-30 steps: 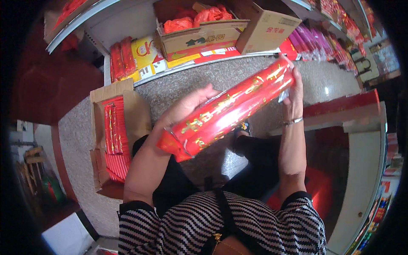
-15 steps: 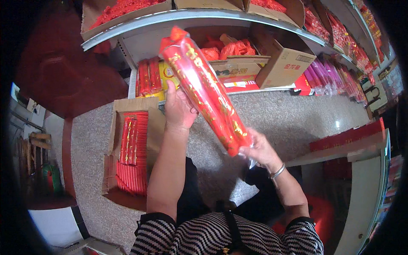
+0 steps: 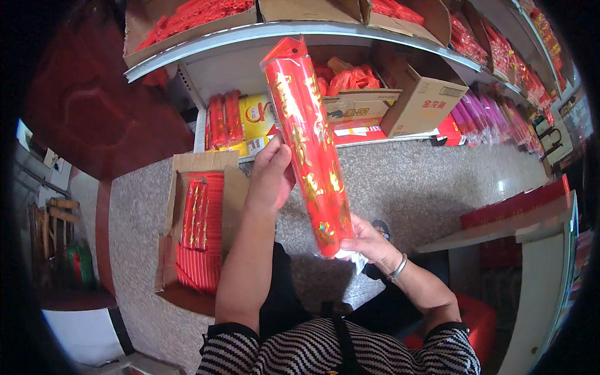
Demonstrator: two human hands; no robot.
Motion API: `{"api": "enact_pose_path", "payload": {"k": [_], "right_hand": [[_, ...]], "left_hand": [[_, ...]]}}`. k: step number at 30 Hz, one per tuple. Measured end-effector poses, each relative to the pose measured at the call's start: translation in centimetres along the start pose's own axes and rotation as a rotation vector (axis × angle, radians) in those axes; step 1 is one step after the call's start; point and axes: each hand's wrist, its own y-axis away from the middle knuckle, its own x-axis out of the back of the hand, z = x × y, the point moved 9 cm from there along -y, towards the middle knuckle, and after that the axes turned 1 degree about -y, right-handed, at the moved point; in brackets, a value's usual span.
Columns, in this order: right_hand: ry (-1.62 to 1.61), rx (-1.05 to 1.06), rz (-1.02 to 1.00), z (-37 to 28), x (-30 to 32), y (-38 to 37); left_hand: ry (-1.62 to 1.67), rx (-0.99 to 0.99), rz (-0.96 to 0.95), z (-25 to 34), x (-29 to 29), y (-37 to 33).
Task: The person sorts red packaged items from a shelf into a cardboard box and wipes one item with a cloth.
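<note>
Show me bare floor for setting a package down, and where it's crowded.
Bare floor shows between the lower shelf and the pale counter, right of the held package; another strip runs between the open carton and red floor band. Crowded: that shelf, with red packages and cardboard boxes.

Pack (image 3: 310,150): long, red, glossy, clear-wrapped; two rounded columns side by side, gold markings along both. I see it held aslant, far end beyond the left hand (image 3: 272,176), which touches its left side. Near end within the right hand's (image 3: 370,241) grip, loose film (image 3: 359,261) just below.
</note>
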Motion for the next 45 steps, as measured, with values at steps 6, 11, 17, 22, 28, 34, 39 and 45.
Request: {"api": "enact_pose_path", "payload": {"k": [6, 11, 17, 22, 28, 34, 39, 45], "right_hand": [[0.018, -0.028, -0.080, 1.0, -1.3, -0.4], [0.011, -0.018, -0.112, 1.0, -2.2, -0.6], [0.076, -0.002, -0.094, 1.0, -2.2, -0.8], [0.308, 0.172, -0.061, -0.6, -2.8, -1.0], [0.515, 0.204, -0.006, -1.1, -2.8, -0.5], [0.658, 0.143, 0.005, -1.7, -3.1, 0.1], [0.761, 0.154, 0.019, -1.8, -2.5, 0.4], [0.647, 0.243, 0.025, -2.3, -2.3, 0.6]], "left_hand": [[0.056, 0.010, 0.014, -0.4, -1.4, 0.5], [0.138, 0.147, -0.039, -2.8, -1.4, 0.5], [0.211, 0.191, -0.008, -2.9, -2.4, 0.8], [0.131, 0.139, -0.133, -2.7, -2.6, 0.6], [0.300, 0.192, -0.206, -2.6, -3.9, 0.8], [0.300, 0.188, -0.199, -2.9, -4.0, 0.6], [0.304, 0.187, -0.208, -3.4, -4.2, 0.5], [0.362, 0.190, -0.196, -3.8, -3.9, 0.5]]}}
